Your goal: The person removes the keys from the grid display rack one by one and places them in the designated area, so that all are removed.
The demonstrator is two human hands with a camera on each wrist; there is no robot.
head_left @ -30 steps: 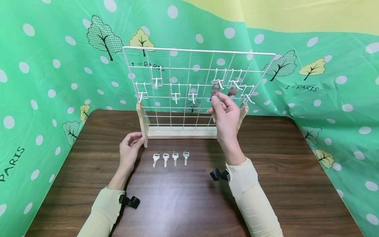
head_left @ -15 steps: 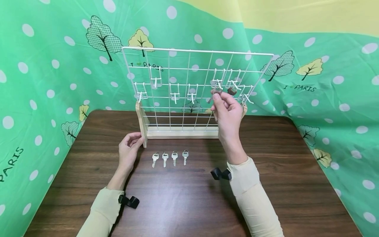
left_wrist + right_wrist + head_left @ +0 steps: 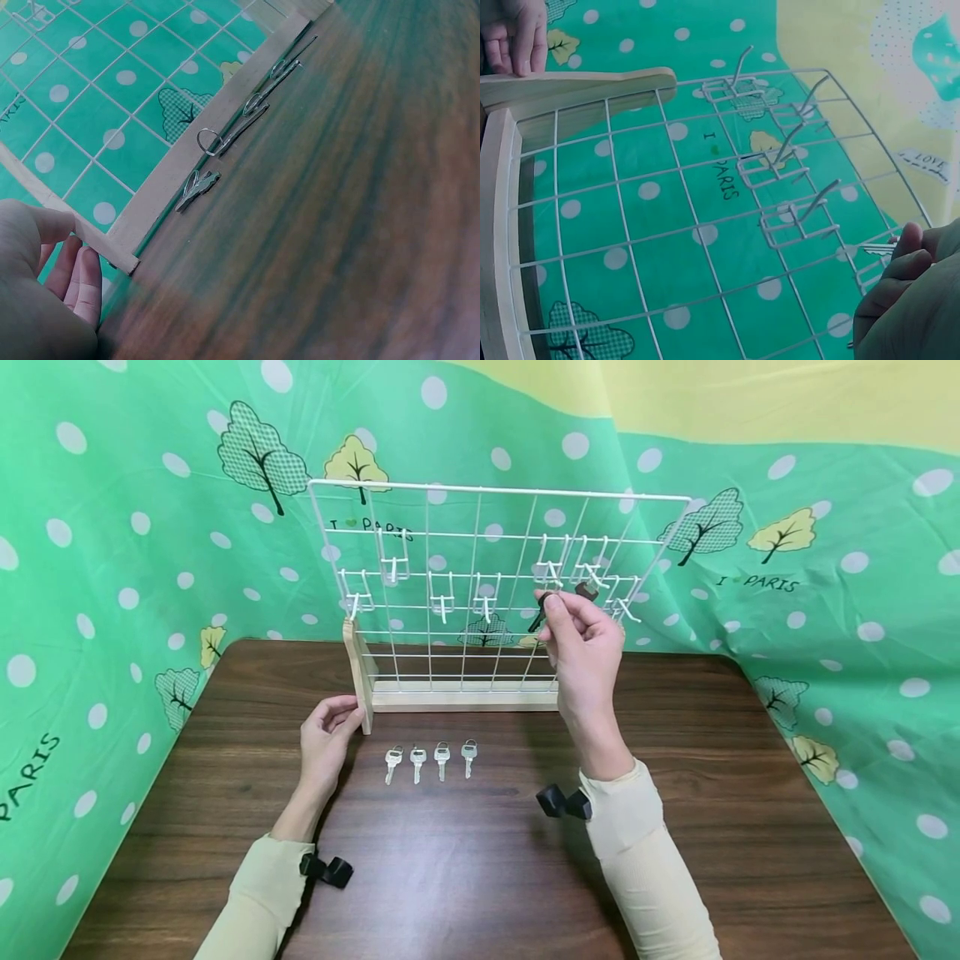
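My right hand (image 3: 588, 647) pinches a small key (image 3: 537, 614) between thumb and fingers, just below a white hook (image 3: 549, 572) on the wire grid rack (image 3: 480, 489). The fingers cover the upper part of this key; in the right wrist view, a silver key blade (image 3: 877, 248) pokes out past the fingertips. Another key (image 3: 587, 591) hangs from the hook to the right, partly behind the hand. My left hand (image 3: 327, 739) grips the rack's left wooden leg (image 3: 363, 685) low down, with thumb and fingers at its edges. Several silver keys (image 3: 442, 762) lie in a row before the rack.
More white hooks (image 3: 442, 603) sit on the grid, several to the left and one at the right end (image 3: 621, 608). The rack stands on a dark wooden table (image 3: 450, 860). A green dotted curtain (image 3: 90, 568) encloses the table behind and at the sides.
My right hand has shifted slightly right and turned. The pinched key has dropped from hook height, its head now behind the fingers. The left hand and the table keys stay put.
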